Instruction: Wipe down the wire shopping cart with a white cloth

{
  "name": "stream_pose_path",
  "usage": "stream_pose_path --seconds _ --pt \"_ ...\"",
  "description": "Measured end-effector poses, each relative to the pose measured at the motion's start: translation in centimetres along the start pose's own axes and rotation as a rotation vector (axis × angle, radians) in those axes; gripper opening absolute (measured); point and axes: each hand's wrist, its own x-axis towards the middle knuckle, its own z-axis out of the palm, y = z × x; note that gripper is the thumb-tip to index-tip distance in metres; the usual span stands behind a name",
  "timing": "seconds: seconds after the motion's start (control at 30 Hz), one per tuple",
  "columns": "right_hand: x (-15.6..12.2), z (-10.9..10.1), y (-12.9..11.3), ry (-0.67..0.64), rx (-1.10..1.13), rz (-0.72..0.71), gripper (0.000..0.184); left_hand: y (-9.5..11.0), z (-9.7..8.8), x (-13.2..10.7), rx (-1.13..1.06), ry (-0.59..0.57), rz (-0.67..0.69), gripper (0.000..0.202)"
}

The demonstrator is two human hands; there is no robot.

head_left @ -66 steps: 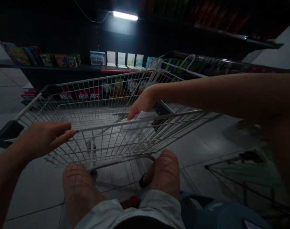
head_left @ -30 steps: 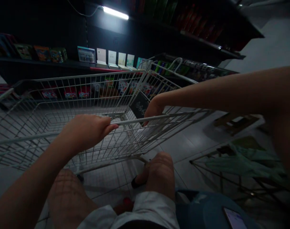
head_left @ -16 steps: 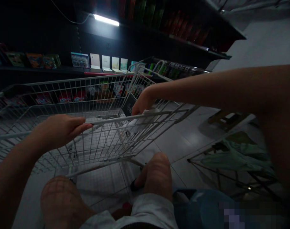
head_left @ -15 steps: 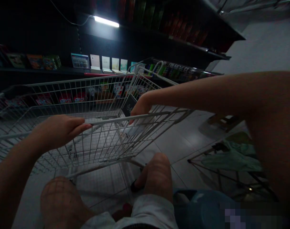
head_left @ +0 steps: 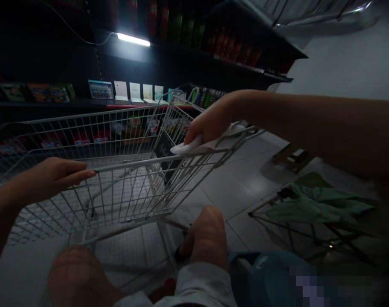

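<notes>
A wire shopping cart [head_left: 117,167] stands in front of my knees. My left hand [head_left: 58,177] is closed over its near top rail, toward the left. My right hand [head_left: 210,123] is closed on a white cloth [head_left: 184,148], which lies against the top rail near the cart's right end. Part of the cloth trails behind the hand to the right. Inside the basket, near that end, a dark panel [head_left: 164,149] with pale markings is fixed to the wires.
Dark shelves behind the cart hold boxes, small cards [head_left: 134,91] and bottles under a lit tube lamp [head_left: 133,40]. To the right, a folding stool [head_left: 297,221] carries green fabric [head_left: 316,204]. A blue bucket-like container [head_left: 268,277] is beside my right leg.
My right hand has come up from inside the basket onto the top rail, bringing the white cloth with it. My left hand still grips the rail, and the view has shifted slightly.
</notes>
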Motion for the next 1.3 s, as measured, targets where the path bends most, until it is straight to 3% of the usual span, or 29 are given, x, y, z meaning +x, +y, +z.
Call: stream_pose_path --seconds 0.07,0.17,0.23,0.33,0.4,0.5,0.63,0.7,0.8,0.9,0.97,1.03,1.2,1.3 --pt "-2.7 1.5 -1.6 -0.008 -0.185 -0.154 0.025 -0.3 -0.5 -0.1 -0.079 -0.074 0.000 0.054" --pt "-4.3 6.2 -4.1 0.318 -0.314 -0.299 0.040 1.1 -1.6 0.0 -0.041 -0.064 -0.018 0.045" --pt "-3.5 10.0 -5.4 0.570 -0.316 -0.312 0.038 3.9 -2.2 0.5 0.050 -0.045 0.027 0.043" --pt "-0.9 15.0 -5.8 0.874 -0.332 -0.363 0.036 9.6 -2.6 2.0 0.148 0.008 0.204 0.048" --pt "0.5 16.9 -4.4 1.057 -0.348 -0.471 0.031 13.0 -2.5 3.2 0.184 0.047 0.257 0.056" --pt "-0.1 17.0 0.1 1.361 -0.336 -0.526 0.028 16.1 -2.1 4.7 0.150 0.073 0.326 0.061" --pt "-4.2 14.6 7.5 1.770 -0.259 -0.316 0.036 18.3 -1.7 6.2 0.173 0.086 0.323 0.060" --pt "-5.1 14.2 9.6 1.902 -0.195 -0.156 0.040 19.9 -1.4 7.2 0.226 0.099 0.328 0.057" --pt "-3.4 16.2 9.1 1.895 -0.119 -0.032 0.040 23.0 -0.4 9.3 0.294 0.136 0.382 0.051" --pt "-0.8 19.9 6.5 1.779 -0.085 -0.155 0.039 25.4 0.9 11.1 0.327 0.136 0.386 0.038" --pt "-0.5 21.2 6.2 1.732 -0.074 -0.269 0.040 26.1 1.5 11.7 0.343 0.136 0.377 0.032" --pt "-1.6 20.5 7.9 1.782 -0.062 -0.275 0.042 26.0 1.6 11.8 0.346 0.136 0.382 0.034" --pt "-3.3 14.4 14.2 1.963 0.135 0.083 0.061 25.4 0.6 12.0 0.377 0.067 0.387 0.040" --pt "-0.7 14.9 13.1 1.984 0.139 0.084 0.061 25.1 0.3 12.5 0.408 0.045 0.414 0.039"
